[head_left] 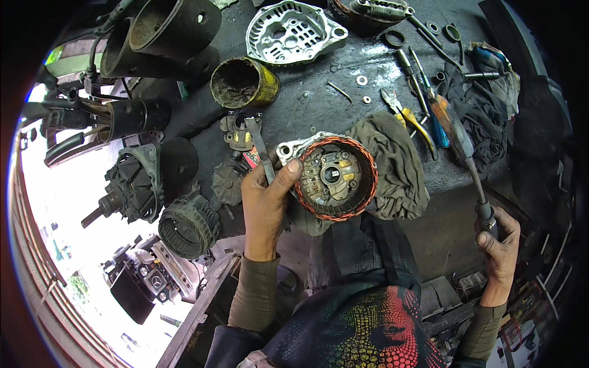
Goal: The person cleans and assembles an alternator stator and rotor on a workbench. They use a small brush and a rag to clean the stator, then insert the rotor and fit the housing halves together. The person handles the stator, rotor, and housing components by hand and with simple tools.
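Note:
My left hand [273, 199] is closed around the near left side of an alternator housing [293, 147], its thumb on the rim. Orange-red copper windings [372, 184] ring the opening, and a brush and rectifier assembly [331, 175] shows inside. A flat grey metal strip [260, 147] rises beside that thumb; I cannot tell whether the hand grips it. Off to the right, my right hand [500, 242] is wrapped around the dark handle of what looks like a soldering iron [472, 172]. Its thick brown end points away, over the bench near a screwdriver.
Behind the housing lies a grey-green rag [392, 165]. Yellow-handled pliers [402, 116], screwdrivers and a dark cloth [475, 116] are on the right. Farther off stand a yellow can [245, 83] and a silver alternator cover [294, 34]. A rotor [132, 184] and a winding ring [189, 227] sit left.

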The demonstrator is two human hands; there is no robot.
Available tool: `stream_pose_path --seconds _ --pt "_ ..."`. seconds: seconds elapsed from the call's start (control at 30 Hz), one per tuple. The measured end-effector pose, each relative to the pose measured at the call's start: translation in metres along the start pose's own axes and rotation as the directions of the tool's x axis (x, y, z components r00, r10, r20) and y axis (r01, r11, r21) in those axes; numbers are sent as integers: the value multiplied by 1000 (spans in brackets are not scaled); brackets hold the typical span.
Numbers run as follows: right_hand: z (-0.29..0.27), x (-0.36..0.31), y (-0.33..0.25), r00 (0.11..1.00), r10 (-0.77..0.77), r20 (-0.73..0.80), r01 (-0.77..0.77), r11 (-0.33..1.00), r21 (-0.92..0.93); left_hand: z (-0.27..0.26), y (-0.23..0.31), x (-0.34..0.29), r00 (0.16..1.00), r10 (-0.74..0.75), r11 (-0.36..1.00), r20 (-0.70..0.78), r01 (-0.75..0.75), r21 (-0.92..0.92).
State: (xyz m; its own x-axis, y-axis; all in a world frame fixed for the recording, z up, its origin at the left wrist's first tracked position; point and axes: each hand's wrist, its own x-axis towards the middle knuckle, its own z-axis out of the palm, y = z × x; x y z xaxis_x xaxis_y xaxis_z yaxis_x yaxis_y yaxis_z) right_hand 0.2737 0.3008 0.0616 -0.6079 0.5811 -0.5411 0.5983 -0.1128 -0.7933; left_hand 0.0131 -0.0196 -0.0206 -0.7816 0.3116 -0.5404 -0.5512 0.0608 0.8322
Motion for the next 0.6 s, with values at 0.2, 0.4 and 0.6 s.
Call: stream_pose_path --seconds 0.2,0.4,0.6 --pt "26 7 -8 997 51 52 -57 993 105 0 -5 0 999 39 999 3 -39 18" --pt "53 12 -22 996 25 85 -39 987 159 3 -2 -10 999 29 999 -21 -28 30" --pt "80 16 -43 990 -15 140 -26 959 284 0 -6 -10 999 27 999 -42 -26 25"
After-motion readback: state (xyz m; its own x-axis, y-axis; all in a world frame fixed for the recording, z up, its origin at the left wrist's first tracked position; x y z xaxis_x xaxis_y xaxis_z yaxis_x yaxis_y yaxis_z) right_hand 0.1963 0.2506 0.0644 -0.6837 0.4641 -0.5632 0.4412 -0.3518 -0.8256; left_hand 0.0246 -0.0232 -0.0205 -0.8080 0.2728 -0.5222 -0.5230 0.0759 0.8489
